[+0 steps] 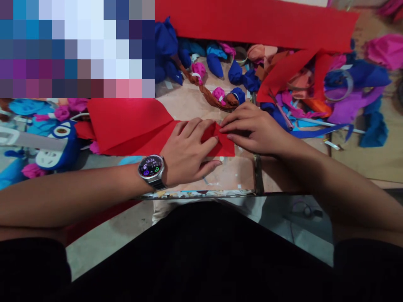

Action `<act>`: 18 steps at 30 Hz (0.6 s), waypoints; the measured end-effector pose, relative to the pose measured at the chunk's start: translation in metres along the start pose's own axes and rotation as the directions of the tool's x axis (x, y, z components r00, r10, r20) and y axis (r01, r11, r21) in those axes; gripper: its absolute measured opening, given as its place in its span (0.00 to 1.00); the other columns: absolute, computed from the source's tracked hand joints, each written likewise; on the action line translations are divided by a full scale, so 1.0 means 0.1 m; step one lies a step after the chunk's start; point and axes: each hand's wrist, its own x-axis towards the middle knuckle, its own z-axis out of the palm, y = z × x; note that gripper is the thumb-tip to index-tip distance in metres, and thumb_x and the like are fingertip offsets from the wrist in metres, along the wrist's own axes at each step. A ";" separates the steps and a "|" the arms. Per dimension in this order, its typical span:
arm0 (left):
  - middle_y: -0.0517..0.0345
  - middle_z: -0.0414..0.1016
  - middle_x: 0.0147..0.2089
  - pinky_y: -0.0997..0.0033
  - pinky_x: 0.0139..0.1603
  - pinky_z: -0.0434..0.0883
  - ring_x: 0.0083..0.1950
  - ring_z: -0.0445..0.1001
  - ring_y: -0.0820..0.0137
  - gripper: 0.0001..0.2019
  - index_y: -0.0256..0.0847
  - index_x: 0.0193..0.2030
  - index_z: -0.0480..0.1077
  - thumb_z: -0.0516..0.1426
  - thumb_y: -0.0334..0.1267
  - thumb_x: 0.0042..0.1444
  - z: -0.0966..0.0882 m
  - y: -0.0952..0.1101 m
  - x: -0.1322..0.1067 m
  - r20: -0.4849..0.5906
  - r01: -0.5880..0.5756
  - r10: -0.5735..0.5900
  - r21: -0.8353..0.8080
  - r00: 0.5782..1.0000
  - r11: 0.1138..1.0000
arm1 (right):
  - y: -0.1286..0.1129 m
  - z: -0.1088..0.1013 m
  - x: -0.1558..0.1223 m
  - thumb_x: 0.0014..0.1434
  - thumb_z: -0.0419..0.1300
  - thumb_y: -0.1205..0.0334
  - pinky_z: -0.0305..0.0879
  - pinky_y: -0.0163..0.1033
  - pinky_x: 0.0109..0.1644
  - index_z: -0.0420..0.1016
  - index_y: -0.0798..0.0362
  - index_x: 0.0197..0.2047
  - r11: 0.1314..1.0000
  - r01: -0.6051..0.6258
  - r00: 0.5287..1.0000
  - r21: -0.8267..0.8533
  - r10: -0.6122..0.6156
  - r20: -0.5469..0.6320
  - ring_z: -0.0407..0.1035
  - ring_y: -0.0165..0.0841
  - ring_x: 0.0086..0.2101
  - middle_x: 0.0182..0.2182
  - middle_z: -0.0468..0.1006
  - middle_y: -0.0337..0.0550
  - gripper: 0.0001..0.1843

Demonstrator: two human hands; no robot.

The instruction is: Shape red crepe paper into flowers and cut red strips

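Observation:
A folded sheet of red paper (132, 126) lies across the work board (233, 176) in front of me. My left hand (189, 149), with a watch on its wrist, lies flat on the sheet's right end, fingers stretched out and pressing down. My right hand (252, 130) rests just to the right, its fingertips pressed together on the red paper's folded tip, touching the left hand's fingers.
A large red sheet (258, 23) lies at the back. Several blue, pink and orange crepe bundles (217, 63) and a brown twisted strip (210, 96) are strewn behind my hands. Purple and blue scraps (359, 100) pile at right; a blue figure (59, 144) sits at left.

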 end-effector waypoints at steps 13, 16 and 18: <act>0.41 0.65 0.76 0.35 0.69 0.61 0.74 0.62 0.40 0.25 0.43 0.61 0.75 0.54 0.59 0.70 0.01 0.00 0.00 0.005 -0.027 0.027 -0.025 1.000 0.999 | -0.01 -0.01 0.00 0.69 0.63 0.56 0.70 0.60 0.60 0.87 0.41 0.53 1.000 0.000 1.000 -0.014 0.000 0.022 0.74 0.47 0.53 0.50 0.87 0.45 0.13; 0.40 0.67 0.76 0.35 0.70 0.61 0.74 0.63 0.40 0.26 0.41 0.62 0.74 0.54 0.59 0.70 0.02 -0.02 0.01 0.013 -0.035 0.035 -0.034 0.999 0.999 | -0.02 -0.02 0.01 0.69 0.63 0.57 0.70 0.60 0.60 0.87 0.42 0.53 1.000 0.013 1.000 -0.019 -0.012 0.022 0.74 0.47 0.53 0.50 0.87 0.45 0.13; 0.40 0.68 0.75 0.35 0.70 0.61 0.74 0.64 0.40 0.26 0.41 0.62 0.74 0.54 0.59 0.71 0.02 -0.02 0.01 0.014 -0.035 0.036 -0.039 0.999 0.999 | -0.01 -0.01 0.01 0.69 0.62 0.58 0.70 0.60 0.60 0.87 0.42 0.53 1.000 0.017 1.000 -0.016 -0.016 0.016 0.74 0.47 0.53 0.50 0.87 0.45 0.14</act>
